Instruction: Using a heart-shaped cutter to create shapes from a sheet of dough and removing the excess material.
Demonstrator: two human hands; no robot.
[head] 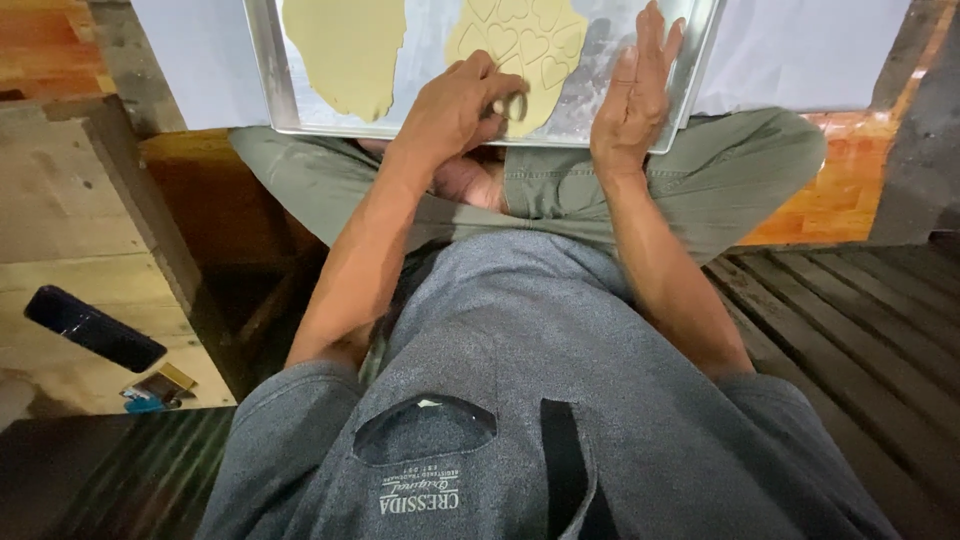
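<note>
Two hands working: my left hand point(462, 108) is pinching a cutter point(512, 106) into the dough point(520, 45); my right hand point(635, 95), flat and empty, is steadying the tray point(268, 70). Lifting cleanly seems next.

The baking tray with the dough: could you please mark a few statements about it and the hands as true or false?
1. Two sheets of dough lie on the metal tray. True: a plain dough sheet and a heart-marked dough sheet.
2. The heart outlines are on the sheet nearer the left hand's side. False: they are on the sheet by both hands, the plain one lies further left.
3. The left hand pinches a small piece at the dough's edge. True.
4. The right hand is a closed fist. False: it rests flat and open on the tray.
5. A dark phone lies on the tray. False: it lies on the wooden floor.
</note>
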